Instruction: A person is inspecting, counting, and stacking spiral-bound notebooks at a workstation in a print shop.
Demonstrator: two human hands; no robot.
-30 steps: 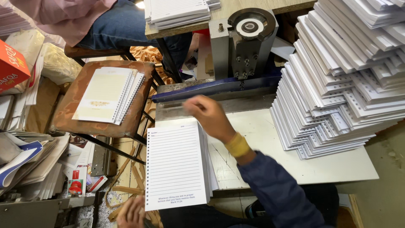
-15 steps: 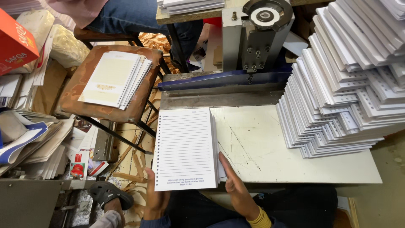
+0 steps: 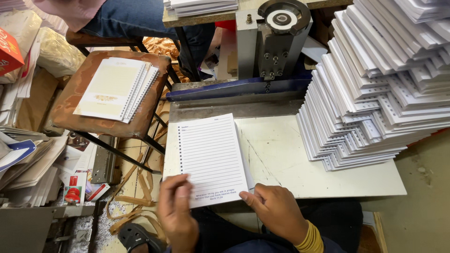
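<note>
Head camera, looking down on a binding bench: we hold a stack of lined, punched pages (image 3: pixel 211 157) at the lower centre of the frame, its row of holes running down the left edge. It lies flat on the white work table (image 3: pixel 304 164), just in front of the grey punching machine (image 3: pixel 272 47) at top centre. Our left hand (image 3: pixel 177 213) closes thumb and fingers on the stack's lower left corner, while our right hand (image 3: pixel 276 211), with a yellow cuff (image 3: pixel 311 239) at the wrist, presses its fingertips against the lower right edge, fingers loosely curled and not clamped around anything. A tall, fanned pile of punched white sheets (image 3: pixel 375 89) fills the right side of the frame, resting on the same table, well apart from the stack in hand. At upper left, a few spiral-bound notebooks (image 3: pixel 117 89) sit on a worn brown stool (image 3: pixel 70 107). Loose paper and cardboard (image 3: pixel 28 159) crowd the left edge. Another person's jeans-clad leg (image 3: pixel 131 18) shows at the top, behind the stool. More white pads (image 3: pixel 201 7) rest on a wooden shelf at the top edge.
</note>
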